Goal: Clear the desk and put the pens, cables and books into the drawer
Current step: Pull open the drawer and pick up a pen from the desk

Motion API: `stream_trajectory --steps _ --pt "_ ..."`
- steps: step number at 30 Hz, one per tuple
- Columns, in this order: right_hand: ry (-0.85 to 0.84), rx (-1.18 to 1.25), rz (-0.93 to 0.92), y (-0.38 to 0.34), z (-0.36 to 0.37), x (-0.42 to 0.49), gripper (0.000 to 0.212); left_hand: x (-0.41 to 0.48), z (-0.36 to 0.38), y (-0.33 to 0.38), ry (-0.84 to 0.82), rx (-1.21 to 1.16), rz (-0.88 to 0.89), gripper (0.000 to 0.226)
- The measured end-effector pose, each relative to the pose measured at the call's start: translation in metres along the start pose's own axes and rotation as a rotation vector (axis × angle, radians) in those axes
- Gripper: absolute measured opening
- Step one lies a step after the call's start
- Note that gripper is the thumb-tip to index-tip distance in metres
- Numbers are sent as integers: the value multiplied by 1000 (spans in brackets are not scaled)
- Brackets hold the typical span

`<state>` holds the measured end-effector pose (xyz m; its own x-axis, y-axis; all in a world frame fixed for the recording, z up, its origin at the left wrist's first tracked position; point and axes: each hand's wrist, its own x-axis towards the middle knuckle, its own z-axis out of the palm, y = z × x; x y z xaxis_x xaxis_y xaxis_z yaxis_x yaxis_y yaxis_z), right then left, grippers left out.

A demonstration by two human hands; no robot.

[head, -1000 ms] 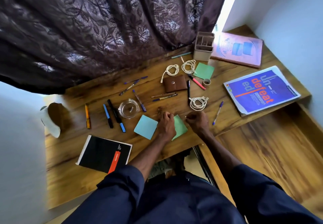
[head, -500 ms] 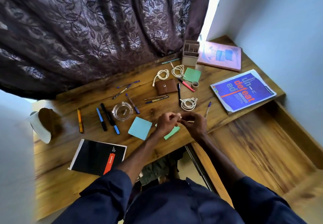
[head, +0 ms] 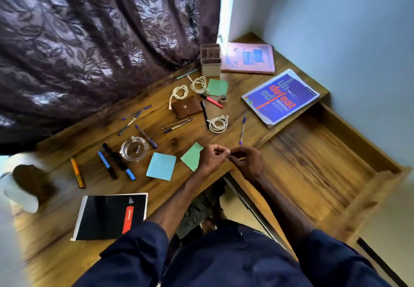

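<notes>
Taking the joined hands as the clock's centre, an orange pen (head: 77, 173) lies far out at 9 o'clock on the wooden desk (head: 56, 230). A black notebook (head: 111, 216) with a red stripe lies flat at 8 o'clock. Nearer at 9 o'clock, a blue pen (head: 104, 160) and a black marker (head: 117, 161) with a blue end lie side by side, just beside a glass ashtray (head: 134, 148). Thin purple pens (head: 130, 123) lie scattered at 10 o'clock.

Close in at 9 o'clock lie a light blue note pad (head: 161, 166) and a green note pad (head: 192, 155), whose near corner is hidden behind the left hand (head: 212, 156).

At 11 o'clock the first cable (head: 179, 92), white and coiled, lies against a brown pouch (head: 187, 109). The second cable (head: 199, 84) is just beyond it. The third cable (head: 218, 123) lies at 12 o'clock, touching a black pen (head: 204, 113).

At 1 o'clock lie a slim purple-tipped pen (head: 242, 129) and, farther out, a blue book (head: 280, 98) with orange lettering. A pink book (head: 248, 59) lies beyond. The open wooden drawer (head: 313, 163) is at 3 o'clock.

Both hands are raised over the desk's front edge. The left hand's fingers are curled in, with thumb and forefinger pinched. The right hand (head: 246, 160) mirrors it, and the two sets of fingertips meet. I cannot tell what, if anything, sits between them.
</notes>
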<state>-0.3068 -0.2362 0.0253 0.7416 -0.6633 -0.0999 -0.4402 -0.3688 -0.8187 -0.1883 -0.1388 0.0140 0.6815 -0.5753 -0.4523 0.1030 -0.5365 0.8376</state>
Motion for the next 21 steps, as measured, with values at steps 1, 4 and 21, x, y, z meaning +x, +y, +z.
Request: stream_trajectory --steps 1,4,21 --pt "16 -16 28 8 -7 -5 18 -1 9 0 -24 37 14 25" --pt "87 -62 144 36 -29 -19 18 -5 40 0 -52 170 55 21" --pt "-146 -250 425 129 -12 -3 17 -9 90 -31 62 842 286 50"
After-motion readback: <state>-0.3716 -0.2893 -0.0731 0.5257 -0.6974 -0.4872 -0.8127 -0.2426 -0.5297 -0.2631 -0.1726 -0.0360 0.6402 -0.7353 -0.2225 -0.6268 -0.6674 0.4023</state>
